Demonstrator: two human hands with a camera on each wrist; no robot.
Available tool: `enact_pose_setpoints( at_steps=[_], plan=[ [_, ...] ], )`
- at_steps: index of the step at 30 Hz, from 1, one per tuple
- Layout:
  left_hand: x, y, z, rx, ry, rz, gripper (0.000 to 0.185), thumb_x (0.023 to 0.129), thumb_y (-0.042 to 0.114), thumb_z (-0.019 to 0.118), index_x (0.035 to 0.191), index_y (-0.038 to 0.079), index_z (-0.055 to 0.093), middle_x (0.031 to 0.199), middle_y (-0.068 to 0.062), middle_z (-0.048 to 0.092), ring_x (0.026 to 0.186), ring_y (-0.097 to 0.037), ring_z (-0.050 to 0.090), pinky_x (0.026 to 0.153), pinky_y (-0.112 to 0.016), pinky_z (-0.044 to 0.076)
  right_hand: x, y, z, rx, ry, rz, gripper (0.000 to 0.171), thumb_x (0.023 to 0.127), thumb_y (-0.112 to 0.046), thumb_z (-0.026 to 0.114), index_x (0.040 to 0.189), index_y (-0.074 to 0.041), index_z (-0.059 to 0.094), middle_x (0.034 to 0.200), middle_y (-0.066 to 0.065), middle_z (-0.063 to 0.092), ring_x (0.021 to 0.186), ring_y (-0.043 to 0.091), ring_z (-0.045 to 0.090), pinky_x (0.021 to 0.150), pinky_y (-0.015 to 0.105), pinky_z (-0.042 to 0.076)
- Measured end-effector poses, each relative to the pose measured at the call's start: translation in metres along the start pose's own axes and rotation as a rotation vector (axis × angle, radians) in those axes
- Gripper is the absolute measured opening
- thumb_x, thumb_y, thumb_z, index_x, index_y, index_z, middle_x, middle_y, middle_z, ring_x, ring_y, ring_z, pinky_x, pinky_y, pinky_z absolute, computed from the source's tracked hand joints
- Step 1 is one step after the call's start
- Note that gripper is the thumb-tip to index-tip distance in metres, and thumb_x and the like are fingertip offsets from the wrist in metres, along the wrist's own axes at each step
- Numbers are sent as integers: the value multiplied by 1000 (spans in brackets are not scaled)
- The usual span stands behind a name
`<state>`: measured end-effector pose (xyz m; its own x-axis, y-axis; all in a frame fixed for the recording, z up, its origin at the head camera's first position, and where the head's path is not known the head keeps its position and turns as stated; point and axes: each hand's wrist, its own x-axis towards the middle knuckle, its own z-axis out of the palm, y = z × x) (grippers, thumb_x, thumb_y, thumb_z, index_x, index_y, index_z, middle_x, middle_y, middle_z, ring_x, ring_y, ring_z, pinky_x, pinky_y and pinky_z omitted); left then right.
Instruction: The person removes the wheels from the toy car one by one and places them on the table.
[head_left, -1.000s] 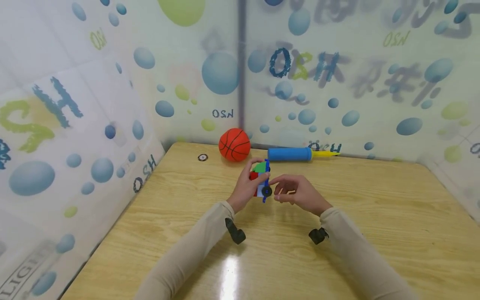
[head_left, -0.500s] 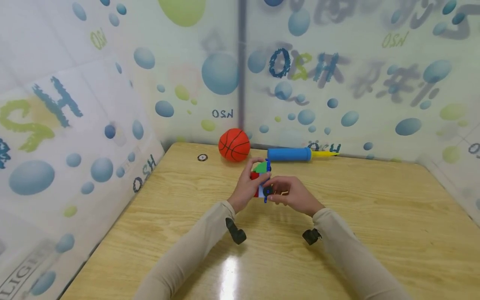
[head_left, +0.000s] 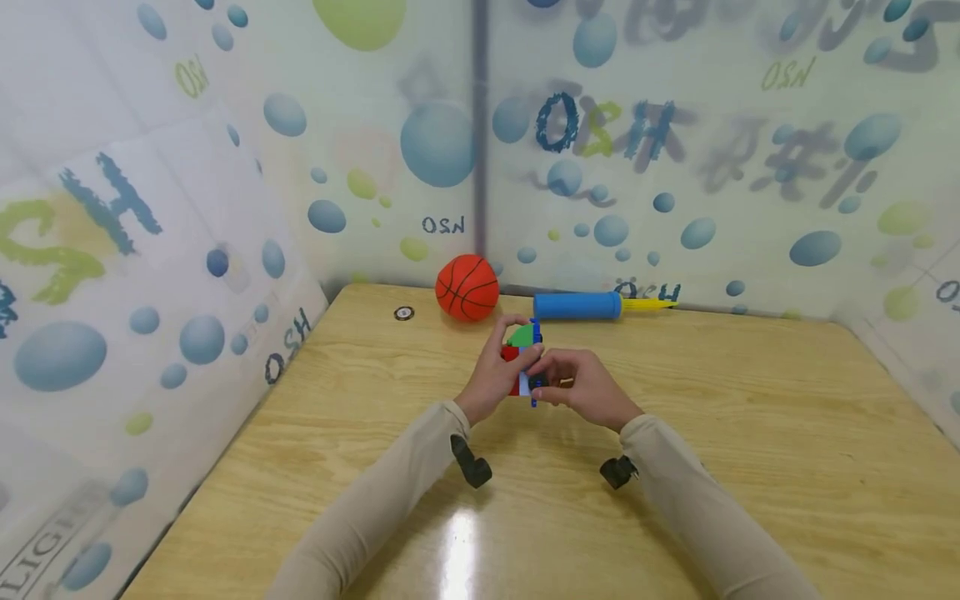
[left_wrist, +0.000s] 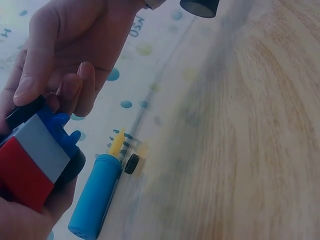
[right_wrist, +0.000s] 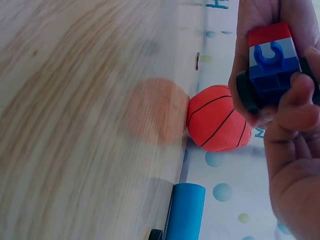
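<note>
A small block-built toy car [head_left: 522,336] with green, red, white and blue parts is held above the table by my left hand [head_left: 491,379]. The thumb lies along its side. My right hand [head_left: 592,387] pinches a black wheel [left_wrist: 24,114] on the car's blue base, and the left wrist view shows the thumb on the wheel's edge. A blue hook-shaped end [right_wrist: 270,54] of the base faces the camera in the right wrist view. Fingers hide part of the car's far side.
A red basketball [head_left: 467,288] sits at the table's back edge. Right of it lies a blue hand pump [head_left: 577,306] with a yellow tip. A small round badge [head_left: 404,313] is left of the ball. Patterned curtains [head_left: 442,142] rise behind the wooden table [head_left: 360,467].
My right hand has moved left to the car, and its thumb and fingers have closed on the wheel. The left hand holds the car almost unmoved.
</note>
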<state>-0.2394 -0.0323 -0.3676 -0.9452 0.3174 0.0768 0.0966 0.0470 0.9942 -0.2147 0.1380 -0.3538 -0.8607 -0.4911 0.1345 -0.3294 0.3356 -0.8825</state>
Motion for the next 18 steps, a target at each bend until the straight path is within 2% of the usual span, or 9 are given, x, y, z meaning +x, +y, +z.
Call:
enact_pose_setpoints(
  at_steps=[2, 9, 13, 17, 18],
  plan=[
    [0, 0, 0, -3, -2, 0, 41, 94, 25, 54, 129, 23, 35, 112, -12, 53, 89, -15, 55, 72, -25, 50, 0, -3, 0, 0, 8, 0, 20, 81, -4, 68, 100, 0, 64, 74, 18, 59, 63, 38, 56, 53, 28, 48],
    [1, 1, 1, -4, -11, -39, 40, 93, 27, 54, 129, 26, 35, 114, -11, 52, 91, -16, 55, 75, -31, 52, 1, -4, 1, -23, 23, 6, 17, 79, -4, 70, 95, -1, 65, 75, 15, 60, 58, 16, 53, 52, 25, 43],
    [6, -8, 2, -7, -9, -30, 40, 93, 28, 55, 128, 27, 36, 113, -12, 52, 90, -18, 56, 73, -29, 52, 1, 1, 4, -27, 36, -10, 16, 78, -2, 70, 93, 1, 64, 70, 17, 57, 53, 18, 54, 49, 29, 48],
    [16, -23, 0, 10, 47, -22, 38, 91, 32, 57, 124, 35, 37, 111, -10, 52, 89, -19, 55, 69, -26, 52, 3, 11, 10, -79, 74, -85, 14, 78, -7, 72, 88, -3, 64, 66, 15, 56, 49, 17, 58, 48, 31, 52],
    [16, -23, -1, 11, 50, -28, 39, 91, 32, 57, 125, 35, 37, 111, -10, 52, 90, -19, 55, 69, -26, 52, 4, 14, 11, -91, 90, -95, 15, 77, -10, 73, 88, -5, 65, 65, 13, 57, 49, 17, 59, 48, 31, 53]
  ],
)
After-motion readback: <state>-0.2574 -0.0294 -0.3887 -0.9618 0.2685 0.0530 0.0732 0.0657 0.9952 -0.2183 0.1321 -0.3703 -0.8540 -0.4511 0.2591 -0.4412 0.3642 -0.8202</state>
